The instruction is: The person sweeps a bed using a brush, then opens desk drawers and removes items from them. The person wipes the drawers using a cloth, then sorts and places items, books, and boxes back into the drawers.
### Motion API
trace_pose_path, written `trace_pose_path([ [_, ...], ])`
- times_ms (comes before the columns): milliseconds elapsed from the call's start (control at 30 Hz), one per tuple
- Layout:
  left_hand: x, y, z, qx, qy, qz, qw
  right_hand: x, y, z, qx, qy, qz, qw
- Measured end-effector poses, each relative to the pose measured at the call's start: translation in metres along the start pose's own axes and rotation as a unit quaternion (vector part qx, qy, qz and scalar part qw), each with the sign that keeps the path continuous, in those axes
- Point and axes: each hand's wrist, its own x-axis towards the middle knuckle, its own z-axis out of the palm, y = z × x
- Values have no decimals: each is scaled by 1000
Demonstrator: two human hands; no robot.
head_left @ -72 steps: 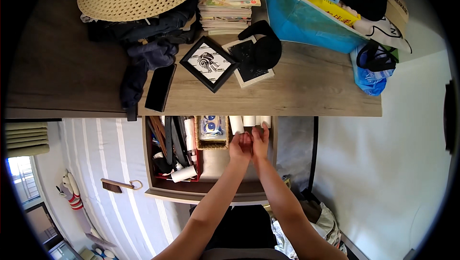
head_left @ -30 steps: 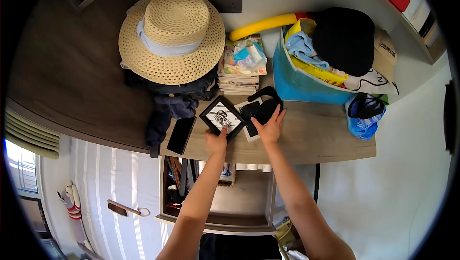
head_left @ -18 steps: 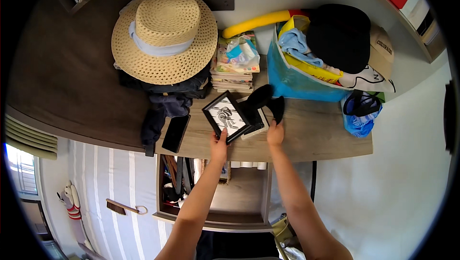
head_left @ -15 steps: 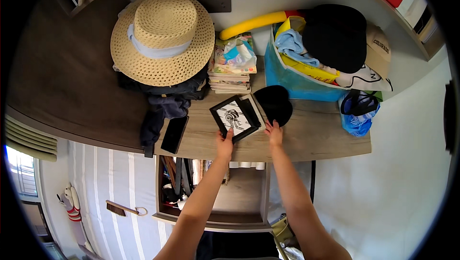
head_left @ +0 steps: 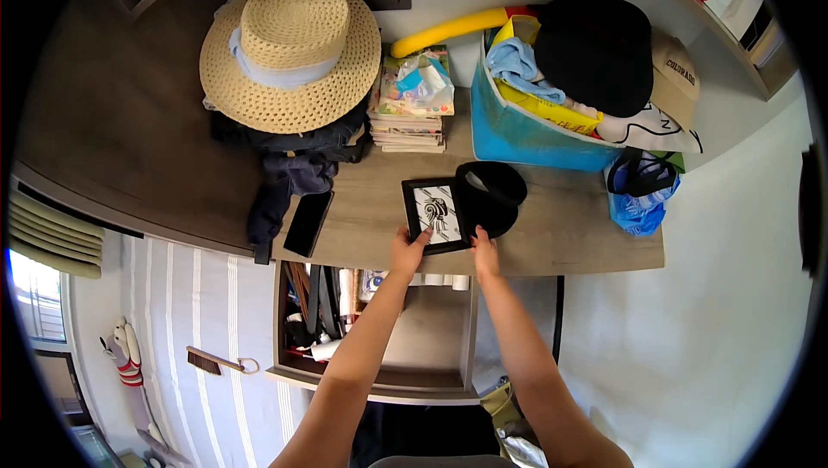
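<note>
A small black picture frame (head_left: 435,213) with a black-and-white animal drawing is tilted up slightly over the desktop. My left hand (head_left: 408,252) is closed on its lower left corner, thumb across the front. At the lower right corner, my right hand (head_left: 485,254) has its fingers pressed against the frame's edge. Just behind and to the right lies a soft-looking black rounded thing (head_left: 500,188), partly covered by the frame; its kind does not show. Below my wrists, an open drawer (head_left: 423,330) holds sticks, rolls and small items along its left side.
A straw hat (head_left: 297,28) rests on dark folded clothes at the back left. Near it are a black phone (head_left: 309,223) and stacked books (head_left: 410,131). A full blue bin (head_left: 535,136) stands at the back right, beside a blue plastic bag (head_left: 640,209).
The frame has turned more upright and shifted right, with its right edge now at my right hand. The pale-edged piece behind it no longer shows. The black rounded thing looks turned.
</note>
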Motion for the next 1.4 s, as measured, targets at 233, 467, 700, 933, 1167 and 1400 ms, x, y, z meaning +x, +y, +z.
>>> trace_pose_path([
  [233,-98,-33,-58,-165,-109,24,980,-124,20,-30,219,31,-18,975],
  [467,-171,-84,-157,125,-182,130,967,-222,104,-40,177,150,-110,966],
  [700,-148,-119,-192,393,-334,151,843,-275,172,-19,76,156,-107,979],
  [933,-79,-166,-163,477,-493,62,725,-285,180,-15,157,214,-41,963],
  [1167,-88,-180,-153,694,-308,175,627,-282,181,-24,132,198,15,971],
  [1400,-136,-179,-164,548,-163,353,741,-277,172,-13,52,119,29,991],
])
